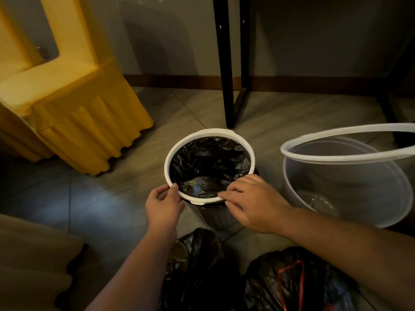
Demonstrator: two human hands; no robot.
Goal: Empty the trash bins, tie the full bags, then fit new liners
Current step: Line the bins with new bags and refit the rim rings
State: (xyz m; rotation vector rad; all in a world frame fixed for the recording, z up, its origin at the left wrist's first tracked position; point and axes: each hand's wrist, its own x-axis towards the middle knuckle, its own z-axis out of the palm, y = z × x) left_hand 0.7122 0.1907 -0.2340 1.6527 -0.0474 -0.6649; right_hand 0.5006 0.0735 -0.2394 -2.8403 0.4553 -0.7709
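A small gray bin (213,217) stands on the tiled floor (107,198) in the middle of the view. A black liner (210,164) sits inside it, and a white ring (177,151) lies on the top edge of the bin and holds the liner in place.

The left hand (164,205) grips the ring at its near left side: the thumb lies on top of the ring and the other fingers curl under it. The right hand (253,203) rests on the near right side of the ring with the fingers bent and close together, the fingertips pressing on the ring and on the liner edge. I cannot tell if this hand pinches anything.

To the right of the small bin stands a clear bin (350,194), with no liner inside. Its own loose ring (336,151) lies tilted over its top edge and is not seated.

Near the bottom of the view, between the two forearms, two full black bags (202,265) lie on the floor; the right one (292,286) has a red string on it.

A chair with a yellow cover (74,104) stands at the left, and black table legs (224,63) stand behind the small bin, near the wall.
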